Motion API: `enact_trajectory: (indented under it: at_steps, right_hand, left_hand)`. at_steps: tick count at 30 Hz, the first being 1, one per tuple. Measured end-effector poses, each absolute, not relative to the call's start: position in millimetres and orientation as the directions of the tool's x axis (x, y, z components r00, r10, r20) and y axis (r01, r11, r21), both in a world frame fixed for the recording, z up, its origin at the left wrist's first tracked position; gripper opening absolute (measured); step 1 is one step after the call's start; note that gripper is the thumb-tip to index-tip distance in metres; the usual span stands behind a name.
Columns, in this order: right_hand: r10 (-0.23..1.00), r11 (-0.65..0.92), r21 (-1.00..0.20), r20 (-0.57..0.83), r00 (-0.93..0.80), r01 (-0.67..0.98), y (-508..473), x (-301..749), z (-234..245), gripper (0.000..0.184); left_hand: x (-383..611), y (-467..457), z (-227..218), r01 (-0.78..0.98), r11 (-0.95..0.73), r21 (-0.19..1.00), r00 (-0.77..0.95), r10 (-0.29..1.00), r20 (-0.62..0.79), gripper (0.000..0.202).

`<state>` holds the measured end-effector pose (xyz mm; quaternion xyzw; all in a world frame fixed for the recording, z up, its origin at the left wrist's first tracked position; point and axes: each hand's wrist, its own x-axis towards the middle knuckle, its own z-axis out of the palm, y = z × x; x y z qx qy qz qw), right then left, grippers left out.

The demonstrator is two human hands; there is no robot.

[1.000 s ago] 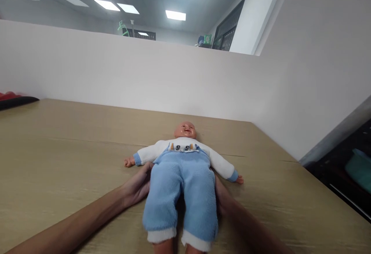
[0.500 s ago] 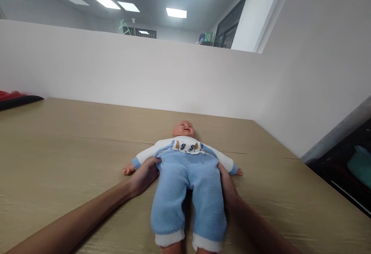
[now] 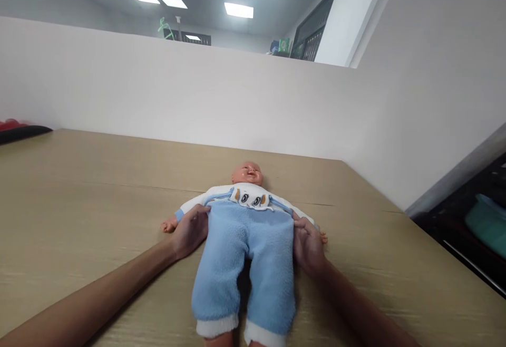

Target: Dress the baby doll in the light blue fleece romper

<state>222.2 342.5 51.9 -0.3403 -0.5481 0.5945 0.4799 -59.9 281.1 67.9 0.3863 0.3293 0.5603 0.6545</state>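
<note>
The left hand (image 3: pixel 192 233), partly closed, appears to pinch one waist edge of the light-blue fleece overalls (image 3: pixel 247 230). The bald pinkish plastic baby doll (image 3: pixel 247 173) wearing them lies face-up mid-surface (image 3: pixel 98 189), long axis running away from the person, head pointing to the white partition (image 3: pixel 177 94). The right hand (image 3: pixel 310 247), fingers curled, grips the opposite edge. This looks like adjusting the waist; further pulling would call for even tension.
</note>
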Motion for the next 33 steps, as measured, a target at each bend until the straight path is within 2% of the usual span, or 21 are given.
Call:
enact_trajectory:
  at_steps: [4,6,9,13,16,18,20,22,24,25,27,29,31,33]
  right_hand:
    - [0.948,0.043,-0.954,0.132,-0.29,-0.296,344.7,223.4,60.6,0.021]
    - [0.961,0.081,-0.961,0.146,-0.236,-0.265,352.7,223.1,60.9,0.029]
    - [0.976,0.16,-0.986,0.166,-0.143,-0.051,371.8,222.0,58.3,0.038]
    - [0.972,0.236,-0.952,0.233,-0.038,0.192,391.3,211.8,69.5,0.038]
    - [0.904,0.428,-0.841,0.405,-0.139,0.33,391.6,187.4,103.1,0.029]
    - [0.781,0.62,-0.671,0.479,-0.4,0.407,390.9,161.0,132.1,0.019]
    - [0.619,0.754,-0.543,0.399,-0.676,0.37,395.4,128.1,156.1,0.018]
    - [0.378,0.898,-0.341,0.275,-0.884,0.278,406.1,91.7,167.8,0.017]
    - [0.191,0.973,-0.153,0.106,-0.976,0.174,419.2,55.0,165.6,0.027]
    - [0.14,0.987,-0.086,0.013,-0.99,0.139,424.8,37.8,160.7,0.034]
    - [0.095,0.995,0.001,-0.137,-0.986,0.095,431.4,7.9,148.0,0.038]
    - [0.074,0.997,0.045,-0.208,-0.975,0.066,431.8,-12.2,138.4,0.027]
    - [0.055,0.997,0.073,-0.227,-0.972,0.039,428.9,-19.7,137.0,0.015]
    - [0.062,0.996,0.069,-0.171,-0.983,0.051,427.1,-14.2,143.3,0.016]
  left_hand:
    - [-69.2,281.5,64.6,-0.459,-0.004,0.888,0.049,0.998,0.03,0.04]
    - [-71.3,283.6,58.3,-0.39,-0.054,0.919,-0.039,0.998,0.042,0.037]
    - [-70.8,288.2,49.1,-0.232,-0.097,0.968,-0.138,0.988,0.066,0.035]
    - [-67.3,290.1,46.8,-0.074,-0.201,0.977,-0.251,0.952,0.177,0.032]
    - [-65.7,287.3,48.0,0.03,-0.287,0.957,-0.306,0.909,0.282,0.028]
    - [-65.4,284.2,47.5,0.126,-0.332,0.935,-0.352,0.866,0.356,0.025]
    - [-65.0,280.7,45.7,0.181,-0.368,0.912,-0.365,0.836,0.41,0.023]
    - [-63.8,277.4,43.7,0.156,-0.407,0.9,-0.351,0.829,0.436,0.021]
    - [-61.7,275.0,42.1,0.085,-0.439,0.894,-0.34,0.831,0.44,0.02]
    - [-60.4,274.3,41.8,0.05,-0.448,0.893,-0.335,0.835,0.437,0.02]
    - [-58.0,273.4,41.8,-0.001,-0.451,0.892,-0.317,0.847,0.428,0.02]
    - [-56.6,272.5,42.6,-0.014,-0.448,0.894,-0.299,0.855,0.424,0.02]
    - [-56.3,271.2,43.4,0.015,-0.457,0.89,-0.294,0.849,0.44,0.02]
    - [-56.7,270.0,43.5,0.038,-0.48,0.877,-0.289,0.834,0.469,0.02]
